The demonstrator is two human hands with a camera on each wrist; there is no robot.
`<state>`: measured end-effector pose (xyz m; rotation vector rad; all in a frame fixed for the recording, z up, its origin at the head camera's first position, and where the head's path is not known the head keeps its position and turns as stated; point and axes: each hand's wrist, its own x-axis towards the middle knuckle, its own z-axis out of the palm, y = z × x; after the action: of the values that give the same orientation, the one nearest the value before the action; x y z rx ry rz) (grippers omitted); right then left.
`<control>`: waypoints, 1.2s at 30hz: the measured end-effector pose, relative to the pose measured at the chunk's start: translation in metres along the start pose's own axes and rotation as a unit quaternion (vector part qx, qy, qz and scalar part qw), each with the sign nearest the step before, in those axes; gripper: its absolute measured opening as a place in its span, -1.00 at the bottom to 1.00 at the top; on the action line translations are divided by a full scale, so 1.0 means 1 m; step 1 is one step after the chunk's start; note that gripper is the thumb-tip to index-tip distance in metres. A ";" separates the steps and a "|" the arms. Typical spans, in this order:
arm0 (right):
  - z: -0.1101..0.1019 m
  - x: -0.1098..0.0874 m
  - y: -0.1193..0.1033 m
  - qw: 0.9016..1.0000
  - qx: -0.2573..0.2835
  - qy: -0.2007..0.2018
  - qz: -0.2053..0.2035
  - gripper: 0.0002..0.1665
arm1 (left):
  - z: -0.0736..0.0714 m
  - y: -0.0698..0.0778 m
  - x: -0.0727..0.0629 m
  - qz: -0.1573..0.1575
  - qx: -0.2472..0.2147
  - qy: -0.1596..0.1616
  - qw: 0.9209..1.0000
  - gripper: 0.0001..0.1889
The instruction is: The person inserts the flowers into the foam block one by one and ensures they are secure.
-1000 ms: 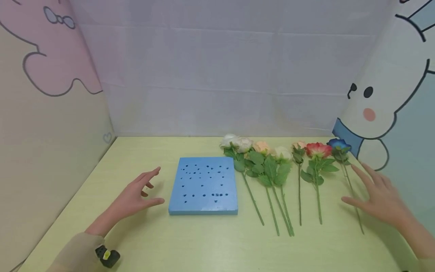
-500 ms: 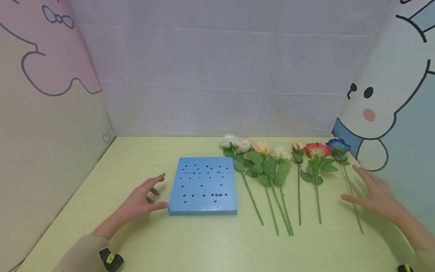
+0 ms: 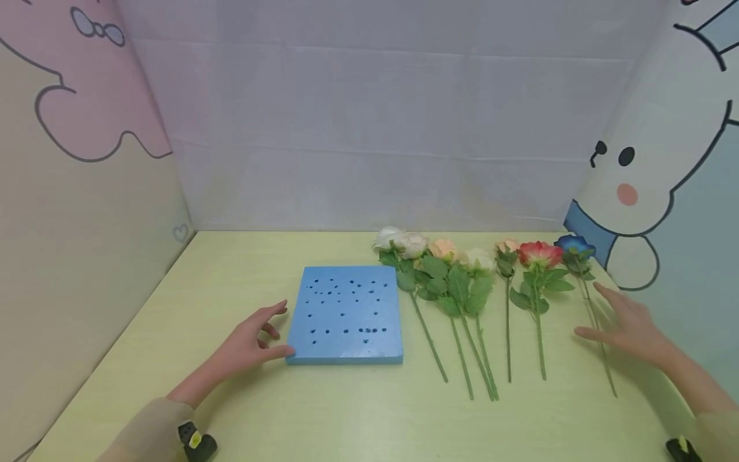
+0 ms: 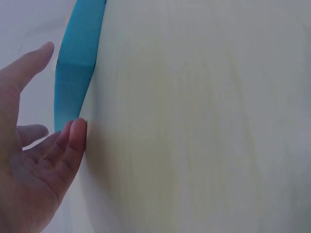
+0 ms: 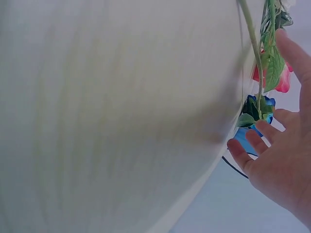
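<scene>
A blue foam block (image 3: 352,314), its top dotted with small holes, lies flat on the table. My left hand (image 3: 248,343) is at its left side, fingers loosely spread and thumb tip right at the near left corner. In the left wrist view the foam block (image 4: 77,63) shows edge-on beyond the left hand (image 4: 48,165). On the right, my right hand (image 3: 626,327) hovers over the stem of a blue rose (image 3: 574,247), fingers relaxed and holding nothing. The right wrist view shows the right hand (image 5: 282,150) beside the blue rose (image 5: 260,109) and a red rose (image 5: 284,77).
Several artificial flowers lie in a row right of the block: white roses (image 3: 398,242), a peach rose (image 3: 443,249), a cream rose (image 3: 479,259), a small peach rose (image 3: 507,256) and the red rose (image 3: 541,254). A white cloth wall (image 3: 369,128) stands behind the table (image 3: 358,417).
My left hand has moved right, up to the block's near left corner. My right hand has shifted slightly left and stays open. The block and flowers have not moved.
</scene>
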<state>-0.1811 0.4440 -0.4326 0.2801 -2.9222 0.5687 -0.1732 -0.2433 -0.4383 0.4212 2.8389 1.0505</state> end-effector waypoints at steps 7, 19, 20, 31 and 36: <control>-0.002 0.001 0.000 0.999 0.005 -0.042 0.028 0.26 | 0.002 0.004 0.003 -0.017 -0.019 -0.016 1.000 0.01; -0.003 0.003 0.002 0.996 0.039 -0.072 0.037 0.22 | 0.005 0.008 0.003 -0.009 -0.049 -0.019 0.999 -0.02; -0.003 0.003 0.003 0.995 0.044 -0.075 0.040 0.21 | 0.006 0.008 0.003 -0.006 -0.051 -0.019 0.999 -0.02; -0.005 0.007 0.006 0.989 0.087 -0.102 0.065 0.14 | 0.008 0.009 0.005 -0.015 -0.059 -0.021 0.998 -0.04; -0.009 0.009 0.010 0.979 0.110 -0.138 0.100 0.11 | 0.009 0.011 0.006 -0.031 -0.084 -0.036 0.995 -0.03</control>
<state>-0.1908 0.4556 -0.4266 0.0954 -3.1789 0.9589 -0.1750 -0.2283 -0.4379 0.3470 2.6559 1.2243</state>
